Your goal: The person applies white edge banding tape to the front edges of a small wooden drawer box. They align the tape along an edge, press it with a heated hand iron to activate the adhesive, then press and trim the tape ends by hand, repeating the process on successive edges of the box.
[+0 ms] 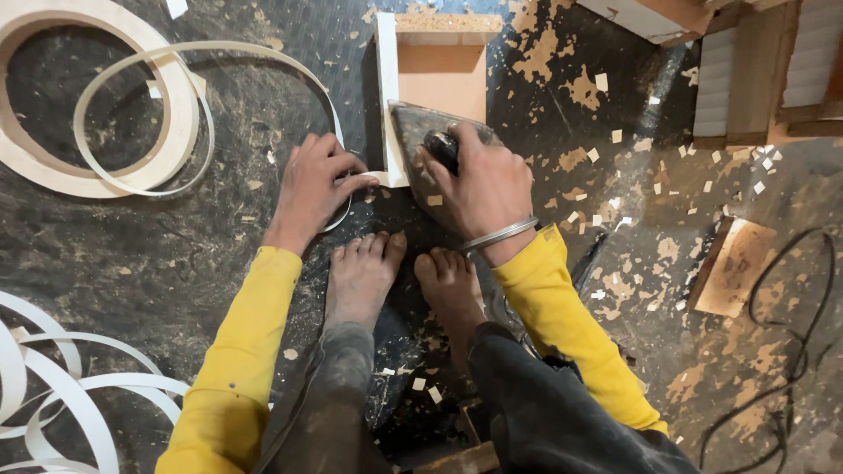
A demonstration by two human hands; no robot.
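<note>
The dark floor (132, 263) carries everything here, and it is covered with wood chips and small white offcuts. Near its far left corner lies a big coil of pale edge banding (88, 114), and more white strips (61, 395) curl at the near left edge. At the far edge, about the middle, a chipboard panel (442, 75) stands on its side, with a white band along its left edge. Your right hand (483, 189), with a metal bangle (500, 234) at the wrist, is closed around the handle of a clothes iron (413, 132), which presses against that white edge. Your left hand (316, 189) rests just left of the panel's near corner, fingers curled, pinching the white strip end (373, 175) against it. Your bare feet (404, 281) are just below both hands.
</note>
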